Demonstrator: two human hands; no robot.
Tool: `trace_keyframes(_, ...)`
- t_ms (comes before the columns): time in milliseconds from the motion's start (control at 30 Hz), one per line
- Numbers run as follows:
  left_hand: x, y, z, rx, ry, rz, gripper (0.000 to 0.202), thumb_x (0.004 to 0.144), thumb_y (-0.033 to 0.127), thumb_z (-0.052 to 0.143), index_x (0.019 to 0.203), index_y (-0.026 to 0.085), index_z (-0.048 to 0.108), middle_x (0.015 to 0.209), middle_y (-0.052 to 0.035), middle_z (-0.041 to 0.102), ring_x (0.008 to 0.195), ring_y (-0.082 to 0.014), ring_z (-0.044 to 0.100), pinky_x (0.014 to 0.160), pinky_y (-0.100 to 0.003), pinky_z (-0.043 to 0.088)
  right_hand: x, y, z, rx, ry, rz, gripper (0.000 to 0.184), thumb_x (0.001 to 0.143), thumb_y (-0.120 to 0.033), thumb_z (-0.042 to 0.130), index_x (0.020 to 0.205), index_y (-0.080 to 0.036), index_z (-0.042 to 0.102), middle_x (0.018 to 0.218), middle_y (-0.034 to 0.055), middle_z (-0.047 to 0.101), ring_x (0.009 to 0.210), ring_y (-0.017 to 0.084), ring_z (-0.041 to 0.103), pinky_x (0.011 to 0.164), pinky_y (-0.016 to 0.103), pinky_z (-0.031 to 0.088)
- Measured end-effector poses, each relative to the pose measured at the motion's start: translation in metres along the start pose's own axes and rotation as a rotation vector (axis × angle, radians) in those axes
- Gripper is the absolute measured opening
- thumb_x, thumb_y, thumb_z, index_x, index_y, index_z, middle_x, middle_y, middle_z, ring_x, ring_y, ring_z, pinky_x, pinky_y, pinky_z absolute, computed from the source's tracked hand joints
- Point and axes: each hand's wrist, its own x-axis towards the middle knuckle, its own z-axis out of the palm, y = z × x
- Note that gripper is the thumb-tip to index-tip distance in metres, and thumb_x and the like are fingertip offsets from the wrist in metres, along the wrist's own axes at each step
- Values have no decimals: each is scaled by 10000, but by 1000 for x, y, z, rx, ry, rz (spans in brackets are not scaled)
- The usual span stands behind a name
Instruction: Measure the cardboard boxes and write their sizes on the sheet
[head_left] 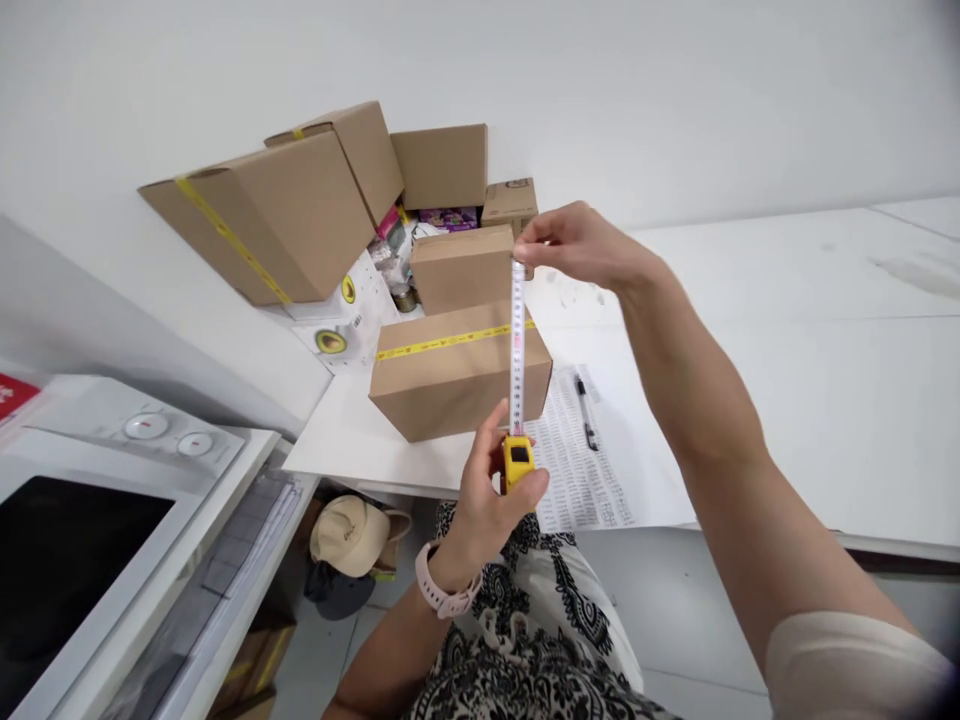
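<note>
At the tabletop (pixel 810 410) — left hand (pixel 480 510) grips yellow tape measure (pixel 519 460), right hand (pixel 574 240) pinches extended blade's (pixel 517 345) far end; pen (pixel 586 415) lies on printed paper (pixel 574 490).

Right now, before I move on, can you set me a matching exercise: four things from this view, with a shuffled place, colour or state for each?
1. tape case
2. pen
3. right hand
4. watch band

A. lying on the printed sheet
B. pale pink
C. held in the left hand
D. pinching the blade's end

Pairs: 1-C, 2-A, 3-D, 4-B
</note>
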Motion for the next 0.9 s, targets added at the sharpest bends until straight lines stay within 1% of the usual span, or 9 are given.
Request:
trace_keyframes(67,2,-4,3,38,-42,39,962,814,350,794,1602,330,243,1223,-72,585,869,-168,551,765,-313,511,-49,-11,-5,-108,8,-118,249,836,-420,762,778,-185,705,823,46,687,800,182,611,782,351,506)
trace_keyframes(133,7,-7,11,58,-85,70,1098,773,311,826,1629,336,139,1253,-78,579,922,-186,558,832,-341,504,-101,-9,2,-177,-6,-132,258,848,-471,734,786,-222,709,851,59,694,861,221,629,826,389,508)
trace_keyframes(233,17,-14,27,66,-159,97,1194,728,266,838,1638,333,69,1200,-71,595,888,-185,557,805,-337,493,-167,14,21,-224,13,-110,242,895,-492,664,816,-268,713,875,72,707,900,252,632,837,426,505)
trace_keyframes(333,30,-27,39,107,-230,117,1184,736,258,810,1638,335,46,1124,-51,611,795,-157,535,743,-316,474,-205,47,29,-230,70,-45,238,939,-473,603,872,-270,709,916,68,724,886,236,640,812,407,503)
trace_keyframes(500,60,-55,39,510,-328,167,1024,763,318,768,1618,310,205,1176,-68,610,851,-182,588,791,-339,475,-195,112,19,-418,202,264,258,961,-438,557,858,-213,630,843,55,710,780,196,635,733,327,463)
trace_keyframes(633,85,-71,36,1037,-418,245,731,817,277,675,1506,195,443,1135,-100,627,1059,-280,591,925,-404,451,-160,155,31,-691,16,527,299,934,-500,589,990,-207,590,914,93,739,828,250,665,701,321,415)
trace_keyframes(700,96,-78,35,1221,-449,270,595,837,249,636,1419,180,534,1137,-110,622,1098,-300,575,942,-418,438,-147,167,43,-754,-110,530,347,897,-507,635,1062,-208,580,967,114,745,880,277,675,707,322,417)
trace_keyframes(800,113,-87,34,1372,-454,322,478,855,222,603,1333,197,591,1159,-118,611,1132,-313,545,971,-440,407,-135,179,50,-733,-252,429,245,851,-280,654,1077,-205,600,933,94,745,860,255,675,722,317,428)
trace_keyframes(900,132,-90,33,1440,-439,361,434,873,202,561,1305,192,600,1157,-130,604,1127,-318,525,973,-449,392,-132,190,34,-457,-278,351,240,805,-148,590,1034,-188,649,787,39,720,730,191,652,715,307,456)
